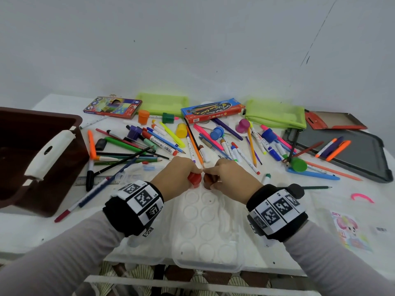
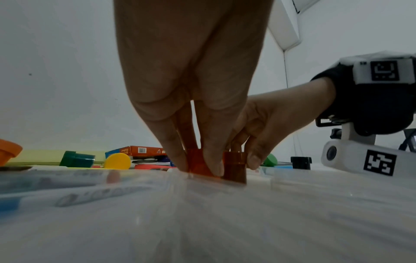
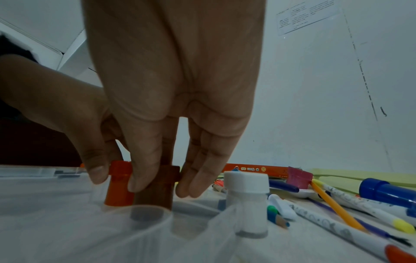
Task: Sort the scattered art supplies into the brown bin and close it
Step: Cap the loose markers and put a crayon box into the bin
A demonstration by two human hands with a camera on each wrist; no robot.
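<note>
Two small paint pots are standing side by side at the far end of the clear plastic tray (image 1: pixel 205 218), and each hand is taking one. The left hand (image 1: pixel 177 174) is pinching the red pot (image 1: pixel 195 178) between thumb and fingertips, fingers pointing straight down around its cap; the right hand (image 1: pixel 228 174) is doing the same to the brown pot (image 3: pixel 157 185), thumb on one side and fingers (image 3: pixel 198 178) pressed together on the other. The two pots are touching or nearly so (the right wrist view shows them shoulder to shoulder). Both look like light, rigid plastic with smooth walls, so a grip at the wider cap seems safest: the ridge there should be stopping them from slipping through. If a cap is loose, lifting by it could spill paint, so holding lower on the body may be wiser. The brown bin (image 1: pixel 32 133) is sitting open at the left edge of the table (image 1: pixel 277 242), well apart from the pots, with pens and markers scattered between. A white pot (image 3: pixel 246 201) is standing just beside the right hand.
</note>
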